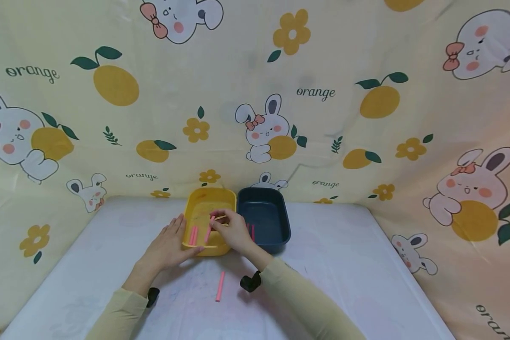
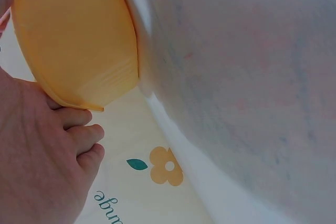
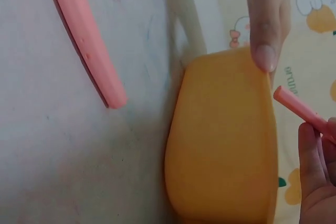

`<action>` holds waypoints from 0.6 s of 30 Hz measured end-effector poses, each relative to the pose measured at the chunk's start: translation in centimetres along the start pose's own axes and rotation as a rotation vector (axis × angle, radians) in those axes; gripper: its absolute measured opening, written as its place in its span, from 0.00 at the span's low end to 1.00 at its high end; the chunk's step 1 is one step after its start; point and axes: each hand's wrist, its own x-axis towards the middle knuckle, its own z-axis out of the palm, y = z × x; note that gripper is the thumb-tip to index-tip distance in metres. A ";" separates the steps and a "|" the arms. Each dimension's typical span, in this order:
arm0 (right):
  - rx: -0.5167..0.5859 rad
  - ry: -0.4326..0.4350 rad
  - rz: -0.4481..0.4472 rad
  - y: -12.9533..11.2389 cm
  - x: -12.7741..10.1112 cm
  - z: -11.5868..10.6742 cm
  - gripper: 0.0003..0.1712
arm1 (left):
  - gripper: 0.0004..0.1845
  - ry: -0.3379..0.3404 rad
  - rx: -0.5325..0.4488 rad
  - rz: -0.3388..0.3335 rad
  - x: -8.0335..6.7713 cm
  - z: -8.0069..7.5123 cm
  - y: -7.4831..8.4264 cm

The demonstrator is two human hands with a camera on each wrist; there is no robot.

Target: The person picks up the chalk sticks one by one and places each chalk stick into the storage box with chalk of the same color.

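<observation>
One pink stick (image 1: pixel 208 233), over yellow tray (image 1: pixel 206 205) | long axis running near-to-far, far end leaning right | right hand (image 1: pixel 234 230): pinching it | left hand (image 1: pixel 166 245): fingers extended, touching tray's edge

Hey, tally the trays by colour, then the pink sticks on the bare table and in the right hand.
Yellow tray: 1
Dark blue tray: 1
Loose pink stick on the table: 1
Held pink stick, right hand: 1
Total: 4
</observation>
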 end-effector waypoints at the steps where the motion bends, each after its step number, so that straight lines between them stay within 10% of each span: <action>1: -0.005 -0.006 0.006 0.1 0.2 0.1 0.11 | 0.63 -0.001 0.001 0.000 0.0 0.0 0.0; 18: -0.171 -0.267 0.138 1.4 3.9 0.5 0.12 | 0.63 0.019 0.002 0.011 0.0 0.1 -0.1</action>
